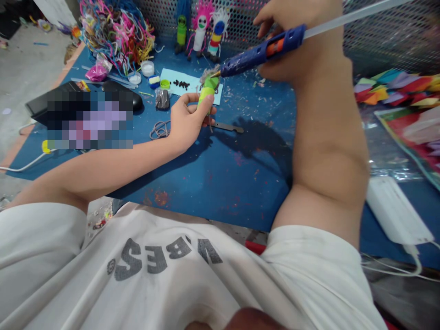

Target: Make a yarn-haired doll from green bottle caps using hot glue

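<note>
My left hand [189, 120] is closed around a small green doll [206, 95] with grey yarn hair, held above the blue table. In my right hand [292, 50] is a dark blue hot glue gun [254, 55], with a long pale glue stick [350, 17] coming out of its back. The gun's metal nozzle points at the doll's head and is touching or very close to it. Beneath my left hand a metal strip [228, 127] lies on the table, near a coil of grey yarn [158, 130].
Finished yarn-haired dolls [198, 39] stand at the back by a perforated metal panel [237, 20]. A yarn heap [117, 34] is at back left. Black beads [181, 84] lie on light blue paper [192, 79]. Coloured scraps [395, 89] and a white power bank-like box [398, 211] are right.
</note>
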### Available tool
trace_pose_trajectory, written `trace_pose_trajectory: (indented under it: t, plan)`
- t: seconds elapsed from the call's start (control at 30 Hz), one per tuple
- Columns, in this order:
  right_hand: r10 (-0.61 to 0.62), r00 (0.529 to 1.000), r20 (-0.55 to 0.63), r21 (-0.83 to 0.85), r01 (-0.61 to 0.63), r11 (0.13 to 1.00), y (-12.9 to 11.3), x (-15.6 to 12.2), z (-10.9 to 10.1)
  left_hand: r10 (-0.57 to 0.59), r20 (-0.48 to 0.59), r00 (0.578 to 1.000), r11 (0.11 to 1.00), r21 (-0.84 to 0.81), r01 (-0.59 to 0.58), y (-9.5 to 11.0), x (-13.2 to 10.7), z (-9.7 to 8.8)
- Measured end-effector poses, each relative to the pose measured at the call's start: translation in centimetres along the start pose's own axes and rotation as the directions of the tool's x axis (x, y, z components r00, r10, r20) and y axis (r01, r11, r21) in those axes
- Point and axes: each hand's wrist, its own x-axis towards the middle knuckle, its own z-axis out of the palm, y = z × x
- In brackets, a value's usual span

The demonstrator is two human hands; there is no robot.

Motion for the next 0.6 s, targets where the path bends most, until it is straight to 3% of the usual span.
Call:
trace_pose_trajectory:
  t: [0.23,0.6]
  plan:
    - [-0.016,0.999,0.052,-0.063,0.019,0.998,-0.3,-0.4,-0.5,-0.039,-0.039,0.998,0.999,0.015,0.040,0.9,-0.6,0.5]
    - [-0.048,0.997,0.055,-0.012,0.049,0.999,-0.3,-0.3,-0.5,0.047,-0.088,0.995,0.997,0.057,-0.042,-0.9,0.6,-0.1]
